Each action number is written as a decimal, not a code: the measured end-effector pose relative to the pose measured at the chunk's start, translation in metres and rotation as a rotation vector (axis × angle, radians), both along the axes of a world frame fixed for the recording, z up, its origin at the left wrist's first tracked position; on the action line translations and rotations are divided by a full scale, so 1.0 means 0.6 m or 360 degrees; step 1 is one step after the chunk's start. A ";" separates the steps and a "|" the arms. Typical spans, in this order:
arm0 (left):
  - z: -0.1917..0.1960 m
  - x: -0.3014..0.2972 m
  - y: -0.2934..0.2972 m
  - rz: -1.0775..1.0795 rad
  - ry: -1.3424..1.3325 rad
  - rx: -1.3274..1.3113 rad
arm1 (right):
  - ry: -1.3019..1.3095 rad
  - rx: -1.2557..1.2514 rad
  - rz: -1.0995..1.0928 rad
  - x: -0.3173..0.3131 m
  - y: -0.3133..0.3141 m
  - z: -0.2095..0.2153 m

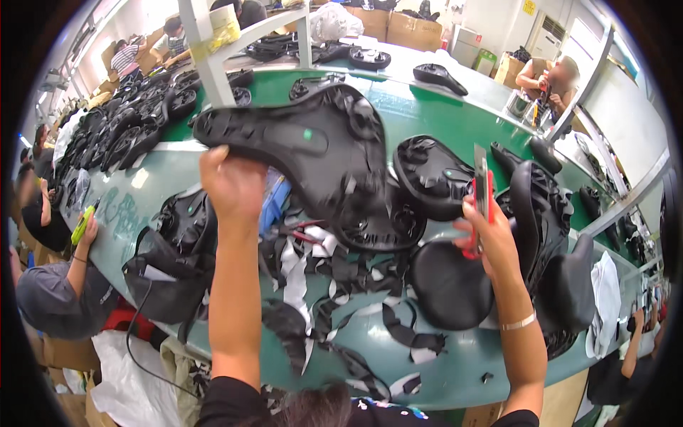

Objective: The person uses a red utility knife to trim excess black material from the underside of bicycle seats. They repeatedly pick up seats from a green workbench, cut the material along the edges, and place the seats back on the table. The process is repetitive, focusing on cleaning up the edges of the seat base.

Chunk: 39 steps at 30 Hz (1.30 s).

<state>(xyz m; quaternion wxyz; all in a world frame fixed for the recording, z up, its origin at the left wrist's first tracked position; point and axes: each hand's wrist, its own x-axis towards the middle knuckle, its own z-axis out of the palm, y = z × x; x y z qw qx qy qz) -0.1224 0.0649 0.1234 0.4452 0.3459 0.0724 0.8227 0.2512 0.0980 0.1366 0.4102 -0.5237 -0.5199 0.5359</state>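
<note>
So, left hand [235, 181]: thumb and fingers pinching the near edge of the saddle [309, 139], by its nose.
Right hand [494, 231]: fingers curled round a red-handled tool [487, 193], grey blade-like end pointing away.
Saddle position: raised over the table, nose left, wide end right, overlapping the other saddles in view.
Saddle look: black, underside up, ribbed shell, small green mark mid-body; loose folds at wide end, a bit blurred.
Beside it: second saddle [430, 167], also underside up; smooth black pad [452, 285] nearer.
Table [498, 366]: glossy green, strewn with black-and-white offcuts [293, 274]; white cloth [603, 299] at right edge.
Far side: darker green strip [420, 107] crossing; saddle pile [135, 117] at left; pale metal post [208, 60].
Room: bright workshop, cardboard boxes [413, 34] at back, several co-workers around; one at left grips a yellow-green tool [81, 226].
</note>
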 end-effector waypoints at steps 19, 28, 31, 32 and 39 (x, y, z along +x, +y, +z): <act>-0.097 0.187 -0.245 -0.0266 0.1157 -0.1394 | -0.1264 0.1558 0.1017 0.060 -0.266 -0.103; -0.124 0.178 -0.242 -0.0194 0.1250 -0.1582 | -0.1620 0.0991 0.1060 0.077 -0.357 -0.130; -0.116 0.204 -0.282 0.0105 0.1062 -0.1606 | -0.1283 0.0725 0.0760 0.075 -0.437 -0.161; -0.112 0.205 -0.299 0.0142 0.0976 -0.1686 | -0.1322 0.0557 0.0780 0.069 -0.457 -0.147; -0.127 0.207 -0.361 0.0260 0.0613 -0.1773 | -0.0519 0.0927 0.0191 0.053 -0.397 -0.149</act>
